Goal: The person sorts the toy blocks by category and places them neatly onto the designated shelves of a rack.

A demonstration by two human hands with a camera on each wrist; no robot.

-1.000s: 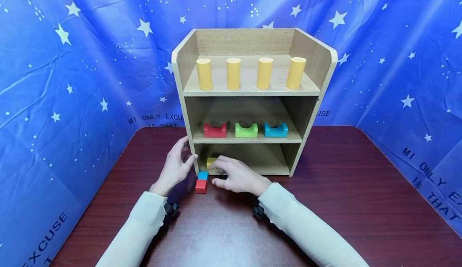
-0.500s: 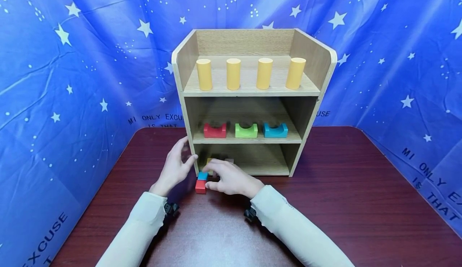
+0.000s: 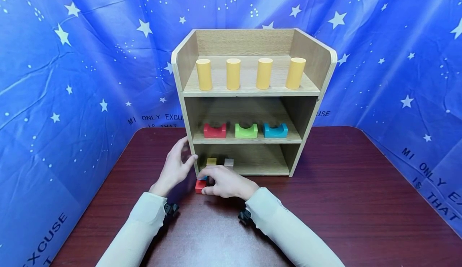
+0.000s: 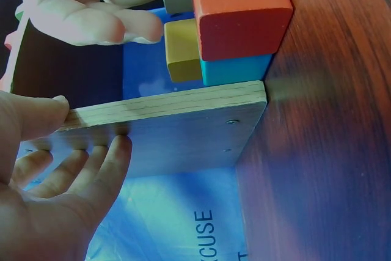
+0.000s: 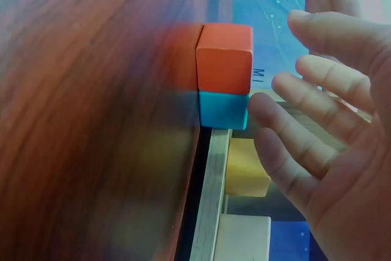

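Note:
My left hand (image 3: 173,168) holds the left side panel of a wooden shelf (image 3: 187,118); its thumb rests on the panel's front edge, its fingers on the outer face. My right hand (image 3: 227,182), fingers parted and nothing between them, hovers right over a red cube (image 3: 200,187) and a blue cube (image 5: 223,109). Those two cubes touch on the table in front of the shelf's lower left corner, the blue one nearer the shelf. On the bottom board, a yellow cube (image 3: 211,161) and a pale cube (image 3: 229,162) sit apart behind the right hand, which partly hides them.
Red (image 3: 215,131), green (image 3: 246,131) and blue arch blocks (image 3: 276,131) line the middle board. Several yellow cylinders (image 3: 233,73) stand on top. A dark red wooden table (image 3: 343,187) carries the shelf; a blue star-patterned curtain (image 3: 108,58) surrounds it.
My right hand has moved left and toward me, from the yellow cube to the red and blue cubes, uncovering the pale cube. The left hand stays on the shelf.

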